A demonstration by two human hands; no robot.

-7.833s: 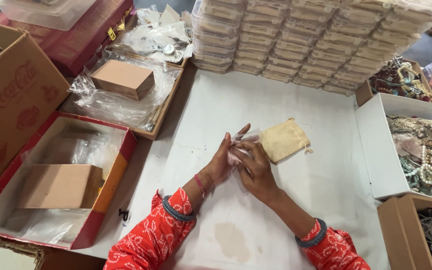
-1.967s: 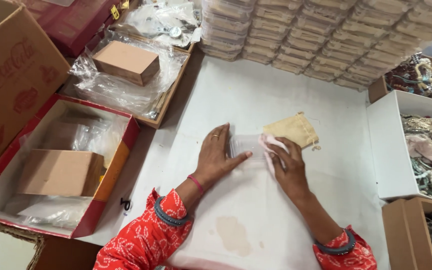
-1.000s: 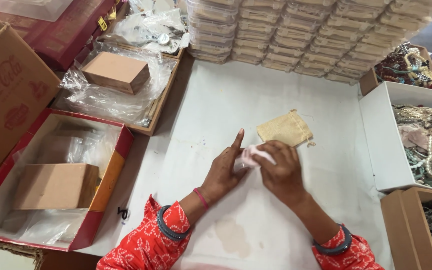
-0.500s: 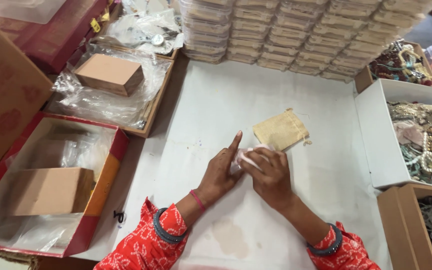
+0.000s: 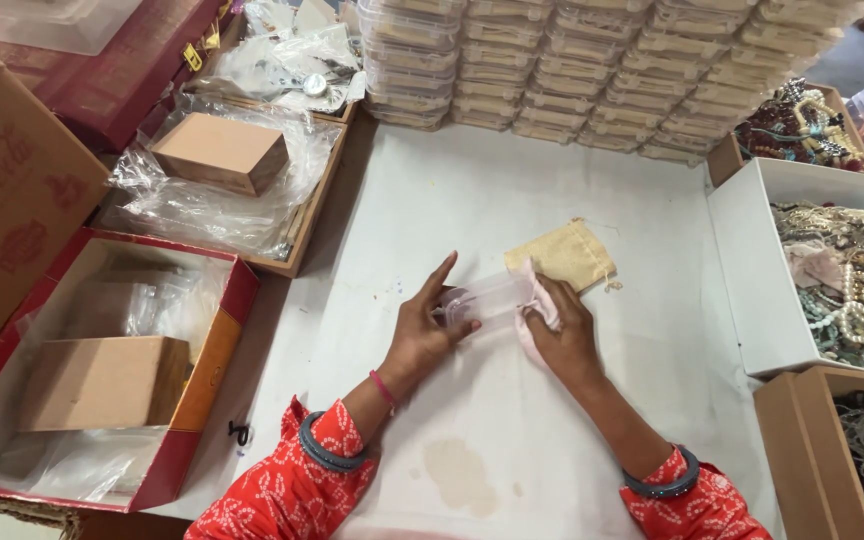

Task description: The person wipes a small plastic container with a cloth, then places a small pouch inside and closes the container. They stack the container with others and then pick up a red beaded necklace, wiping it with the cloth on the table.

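My left hand (image 5: 424, 330) and my right hand (image 5: 560, 332) meet over the white table (image 5: 512, 190), both gripping a small clear plastic pouch (image 5: 497, 296) with a pale pink piece at its right end. My left index finger points up and away. A small beige cloth pouch (image 5: 564, 254) lies flat on the table just beyond my right hand. Both wrists wear dark bangles over red patterned sleeves.
Stacks of clear plastic boxes (image 5: 592, 70) line the far edge. A white box of beaded jewellery (image 5: 752, 270) and brown cartons (image 5: 802, 440) stand right. Left are a red tray (image 5: 222, 340) and a wooden tray (image 5: 307, 220), each with plastic bags and a brown box.
Two seconds ago my hands lay flat, pressing the clear pouch on the table. Since then they have drawn together and lifted it between the fingers; the beige pouch stayed put.
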